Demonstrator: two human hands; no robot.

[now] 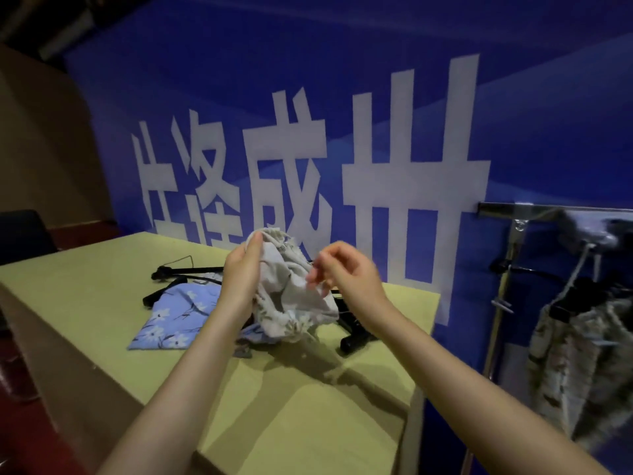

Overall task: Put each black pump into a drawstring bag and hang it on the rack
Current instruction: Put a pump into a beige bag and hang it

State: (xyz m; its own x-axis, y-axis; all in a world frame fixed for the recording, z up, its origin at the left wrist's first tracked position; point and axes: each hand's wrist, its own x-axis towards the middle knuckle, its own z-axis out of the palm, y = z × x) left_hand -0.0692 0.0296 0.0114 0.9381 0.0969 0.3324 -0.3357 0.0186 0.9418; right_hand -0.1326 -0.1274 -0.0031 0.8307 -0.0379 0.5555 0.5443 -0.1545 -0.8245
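A: What's closest to the camera?

B: The two bare forearms, reaching forward over the surface (102, 286), a pale yellow-green top that runs away to the left.

A: And the hands?

B: The left hand (241, 275) is closed on the upper edge of a grey-white bag (291, 296), thumb up at its mouth. The right hand (342, 272) pinches the cloth on the bag's right side, fingers curled narrow. The bag is lifted above the surface, its long axis running from upper left down to lower right, the gathered mouth uppermost.

A: Is a pump in it?

B: I cannot tell; the cloth hides whatever is inside.

A: What else is there?

B: The rack (507, 269) stands to the right against the blue wall, with a patterned bag (575, 365) hanging from it. A blue flowered bag (171, 320) lies flat on the surface, left of the hands. Black objects (356, 337) lie behind and beside it, blurred; some look like hangers.
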